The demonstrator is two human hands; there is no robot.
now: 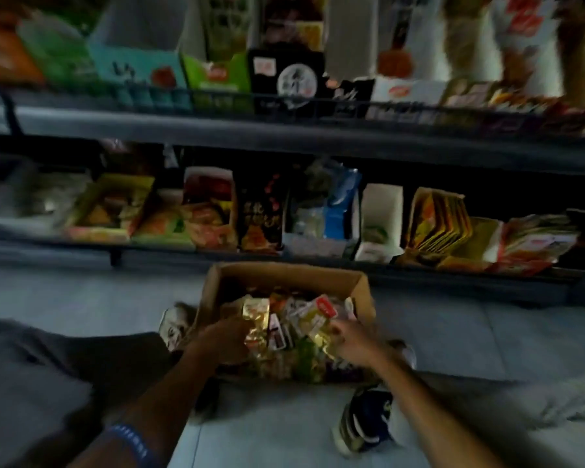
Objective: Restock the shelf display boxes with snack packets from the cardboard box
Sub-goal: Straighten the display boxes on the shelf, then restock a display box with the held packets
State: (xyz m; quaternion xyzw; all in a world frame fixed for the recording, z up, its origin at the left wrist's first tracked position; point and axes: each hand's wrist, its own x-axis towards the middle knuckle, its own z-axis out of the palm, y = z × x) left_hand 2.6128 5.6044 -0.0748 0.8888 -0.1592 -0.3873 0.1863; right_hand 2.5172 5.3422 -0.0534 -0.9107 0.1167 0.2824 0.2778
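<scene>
Down on the floor, cardboard box point(284, 282) sits below the shelf display boxes point(379, 224). Your left hand point(227, 336) grips a gold packet point(257, 324); right hand point(348, 339) pinches another. Picking step; next, lift toward the shelf.

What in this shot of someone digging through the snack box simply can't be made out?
Head view, the only one:
- Print on the shelf display boxes: smeared by motion blur and dim light.
- Bottom of the cardboard box: buried under packets.
- Left hand fingertips: tucked behind the gold packet it grips.
- What the right hand pinches: too blurred to identify.
- Top shelf goods: cut off by the frame's upper edge.
</scene>
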